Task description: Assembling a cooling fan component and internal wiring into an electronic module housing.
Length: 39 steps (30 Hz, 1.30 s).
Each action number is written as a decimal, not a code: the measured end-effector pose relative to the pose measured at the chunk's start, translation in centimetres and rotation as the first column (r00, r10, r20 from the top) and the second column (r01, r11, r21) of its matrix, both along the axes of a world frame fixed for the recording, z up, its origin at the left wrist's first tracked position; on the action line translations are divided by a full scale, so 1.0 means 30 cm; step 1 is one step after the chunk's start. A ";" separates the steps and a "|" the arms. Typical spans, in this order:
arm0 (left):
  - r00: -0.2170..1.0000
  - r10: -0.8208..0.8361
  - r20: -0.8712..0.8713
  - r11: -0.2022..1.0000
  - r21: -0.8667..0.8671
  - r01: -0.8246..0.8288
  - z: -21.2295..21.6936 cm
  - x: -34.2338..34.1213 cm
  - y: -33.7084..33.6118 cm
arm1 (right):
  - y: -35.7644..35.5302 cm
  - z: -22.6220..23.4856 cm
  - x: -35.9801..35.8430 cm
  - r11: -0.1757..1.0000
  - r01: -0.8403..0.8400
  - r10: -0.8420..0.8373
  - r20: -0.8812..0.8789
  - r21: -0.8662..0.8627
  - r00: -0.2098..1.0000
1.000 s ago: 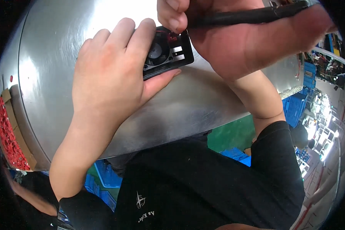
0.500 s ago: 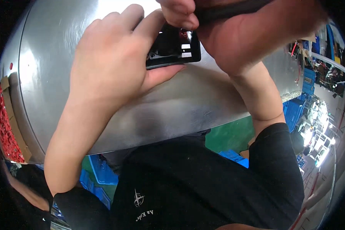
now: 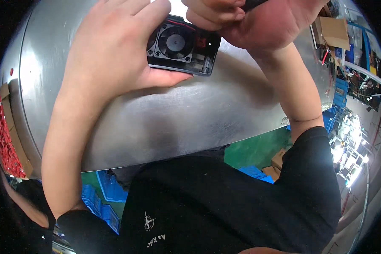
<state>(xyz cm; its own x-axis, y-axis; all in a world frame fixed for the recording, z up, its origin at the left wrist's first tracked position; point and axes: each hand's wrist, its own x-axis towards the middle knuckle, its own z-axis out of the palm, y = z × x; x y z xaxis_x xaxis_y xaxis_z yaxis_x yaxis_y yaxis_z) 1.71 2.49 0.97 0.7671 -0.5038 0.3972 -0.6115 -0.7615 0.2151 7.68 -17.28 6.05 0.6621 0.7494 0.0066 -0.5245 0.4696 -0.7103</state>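
My left hand (image 3: 114,51) is closed around the left side of a black plastic housing (image 3: 180,71), thumb along its near edge and fingers over the far side. Inside the housing sits a small black cooling fan (image 3: 175,42), with red parts showing to its right. Above the housing's far right corner is my right hand (image 3: 266,25), its fingers curled round a dark object (image 3: 252,4). Most of that object is hidden by the hand and the picture's top edge, so its kind does not show.
Under my hands lies a shiny metal worktop (image 3: 190,118). Red pieces fill a cardboard box (image 3: 8,148) at the left edge. Blue crates (image 3: 112,186) stand on the green floor below. Another person's arm (image 3: 27,207) shows at lower left. A cardboard box (image 3: 332,31) is at far right.
My left hand and the housing have shifted slightly left. Bright reflections over the housing are gone and the fan shows plainly. My right hand has moved slightly up, still curled round the dark object.
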 end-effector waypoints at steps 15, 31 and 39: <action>0.995 -0.099 -0.027 0.995 -0.008 0.099 0.010 -0.003 0.010 | -0.019 -0.057 0.041 0.969 -0.234 0.208 0.243 0.083 0.947; 0.971 -0.090 -0.220 0.995 -0.069 0.077 0.095 0.013 0.000 | 0.030 -0.025 0.017 0.970 -0.238 0.224 0.180 0.059 0.958; 0.998 0.060 -0.026 0.998 0.033 -0.060 -0.009 -0.044 0.030 | 0.012 0.042 -0.130 0.955 0.294 -0.296 0.079 0.037 0.952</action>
